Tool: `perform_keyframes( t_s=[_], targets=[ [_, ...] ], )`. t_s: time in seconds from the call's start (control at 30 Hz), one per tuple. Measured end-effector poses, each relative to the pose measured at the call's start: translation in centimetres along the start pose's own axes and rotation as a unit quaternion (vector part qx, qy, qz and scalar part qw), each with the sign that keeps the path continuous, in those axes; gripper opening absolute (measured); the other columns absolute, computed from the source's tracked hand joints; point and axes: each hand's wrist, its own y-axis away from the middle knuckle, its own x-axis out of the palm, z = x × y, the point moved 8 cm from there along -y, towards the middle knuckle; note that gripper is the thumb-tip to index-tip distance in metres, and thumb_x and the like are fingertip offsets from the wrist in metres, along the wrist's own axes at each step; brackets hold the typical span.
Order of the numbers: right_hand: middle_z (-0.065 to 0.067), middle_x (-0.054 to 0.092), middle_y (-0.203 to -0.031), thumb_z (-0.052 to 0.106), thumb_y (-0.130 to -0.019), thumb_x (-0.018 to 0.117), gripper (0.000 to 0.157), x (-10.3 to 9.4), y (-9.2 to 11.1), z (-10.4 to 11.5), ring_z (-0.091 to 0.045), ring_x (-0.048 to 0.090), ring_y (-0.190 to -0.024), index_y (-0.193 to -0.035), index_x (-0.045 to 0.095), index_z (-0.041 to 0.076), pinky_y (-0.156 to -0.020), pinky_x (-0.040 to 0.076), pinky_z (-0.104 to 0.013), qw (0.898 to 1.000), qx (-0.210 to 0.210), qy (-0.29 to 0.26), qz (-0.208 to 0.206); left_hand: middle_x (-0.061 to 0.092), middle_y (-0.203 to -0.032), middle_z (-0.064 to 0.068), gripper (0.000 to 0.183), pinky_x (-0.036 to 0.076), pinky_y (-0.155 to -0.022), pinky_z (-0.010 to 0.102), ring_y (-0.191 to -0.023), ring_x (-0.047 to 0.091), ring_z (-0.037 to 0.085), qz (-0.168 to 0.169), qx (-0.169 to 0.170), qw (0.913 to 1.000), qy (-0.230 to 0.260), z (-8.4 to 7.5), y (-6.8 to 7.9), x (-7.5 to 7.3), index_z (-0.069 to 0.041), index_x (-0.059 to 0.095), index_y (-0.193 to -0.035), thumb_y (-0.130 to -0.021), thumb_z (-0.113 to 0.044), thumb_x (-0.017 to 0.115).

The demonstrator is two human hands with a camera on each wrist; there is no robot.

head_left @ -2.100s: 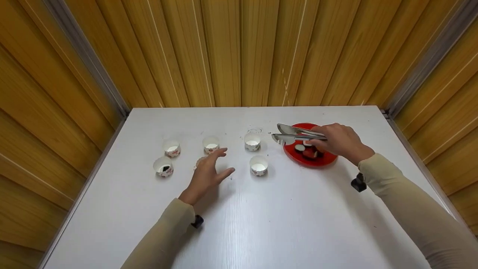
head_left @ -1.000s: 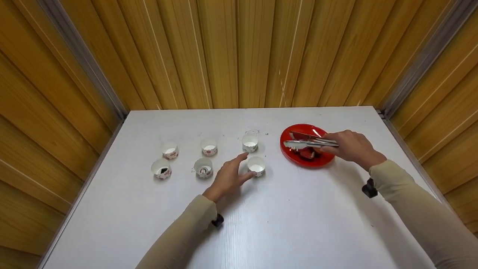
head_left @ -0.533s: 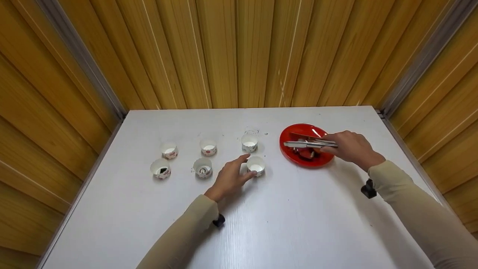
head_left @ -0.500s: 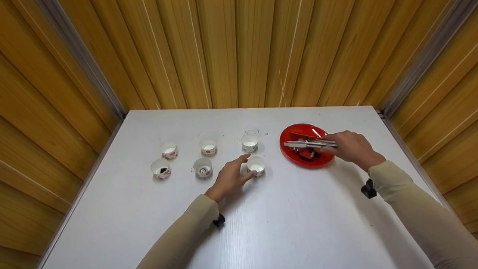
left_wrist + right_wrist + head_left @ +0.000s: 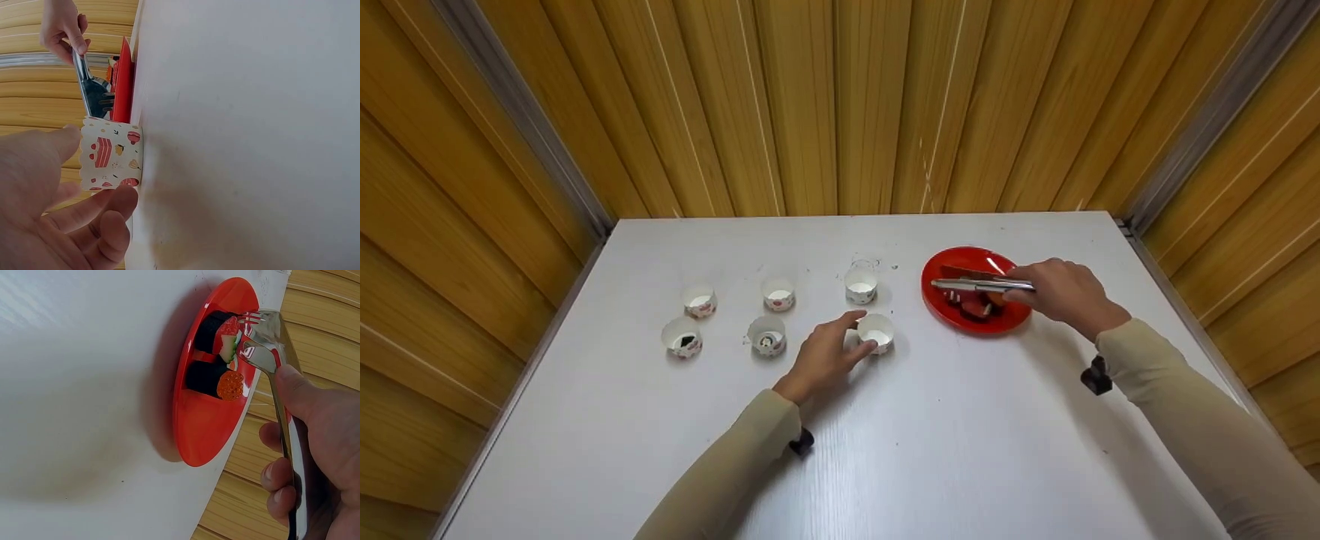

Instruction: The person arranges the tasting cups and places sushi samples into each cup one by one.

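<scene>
My left hand (image 5: 821, 356) holds a paper baking cup (image 5: 879, 331) between thumb and fingers; in the left wrist view the cup (image 5: 112, 153) shows a printed cake pattern and a scalloped rim. My right hand (image 5: 1061, 291) grips metal serving tongs (image 5: 986, 284) over a red plate (image 5: 934, 311). In the right wrist view the tongs' tips (image 5: 260, 340) are apart, right beside sushi pieces on the plate. One sushi piece (image 5: 215, 334) has a red and green topping, and another sushi piece (image 5: 214, 381) is topped with orange roe.
More baking cups stand on the white table (image 5: 930, 450): one cup (image 5: 861, 286) behind the held one, one cup (image 5: 778, 293) farther left, and a leftmost back cup (image 5: 700, 301). A front cup (image 5: 767, 337) and a left cup (image 5: 682, 338) each contain something dark. Wooden panels (image 5: 810, 112) enclose the table.
My left hand has moved right from the middle front cup to the right front cup. The tongs have swung over the plate and their arms have come closer together. Lately both hands barely move.
</scene>
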Motion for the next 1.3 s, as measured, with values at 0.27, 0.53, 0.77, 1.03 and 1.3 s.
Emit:
perform_keyframes(
  t_s=[0.27,0.53,0.77,1.03,1.3],
  targets=[
    [0.003,0.067,-0.081,0.028,-0.093,0.078,0.026,-0.05,0.10,0.16,-0.024,0.053,-0.077,-0.116,0.077,0.014,-0.061,0.040,-0.037,1.000,-0.004,0.000,-0.002,0.071,-0.124,0.014,0.053,0.050,-0.100,0.049,-0.117,0.065,0.031,-0.001,0.000,1.0000,-0.006,0.17,-0.07,0.16,-0.012,0.058,-0.143,-0.098,-0.037,0.070],
    [0.002,0.066,-0.080,0.027,-0.094,0.078,0.027,-0.06,0.12,0.11,-0.024,0.052,-0.077,-0.117,0.077,0.013,-0.061,0.040,-0.037,1.000,0.000,-0.002,-0.004,0.071,-0.122,0.013,0.053,0.050,-0.099,0.050,-0.116,0.066,0.031,-0.003,0.000,0.9999,-0.010,0.22,-0.14,0.22,-0.013,0.059,-0.142,-0.098,-0.038,0.071],
    [0.003,0.061,-0.075,0.029,-0.094,0.077,0.026,0.03,0.08,0.01,-0.023,0.050,-0.073,-0.117,0.077,0.016,-0.057,0.037,-0.035,1.000,0.000,0.002,0.000,0.072,-0.120,0.012,0.051,0.052,-0.097,0.047,-0.114,0.067,0.028,-0.007,0.015,0.9998,-0.010,0.08,-0.15,0.10,-0.009,0.060,-0.141,-0.099,-0.036,0.070],
    [0.002,0.062,-0.076,0.029,-0.095,0.077,0.028,0.07,0.07,-0.02,-0.024,0.051,-0.075,-0.119,0.077,0.015,-0.059,0.038,-0.036,1.000,0.005,0.000,0.004,0.073,-0.120,0.012,0.052,0.052,-0.098,0.047,-0.115,0.067,0.028,-0.006,0.011,0.9999,-0.010,0.11,-0.23,0.13,-0.010,0.060,-0.141,-0.098,-0.036,0.071],
    [0.002,0.062,-0.076,0.029,-0.094,0.077,0.028,0.20,0.04,-0.07,-0.024,0.051,-0.075,-0.118,0.077,0.015,-0.060,0.039,-0.037,1.000,0.010,-0.005,0.000,0.073,-0.120,0.012,0.052,0.052,-0.096,0.047,-0.114,0.067,0.028,-0.008,0.010,0.9999,-0.009,0.09,-0.23,0.20,-0.010,0.060,-0.141,-0.098,-0.036,0.071]
  ],
)
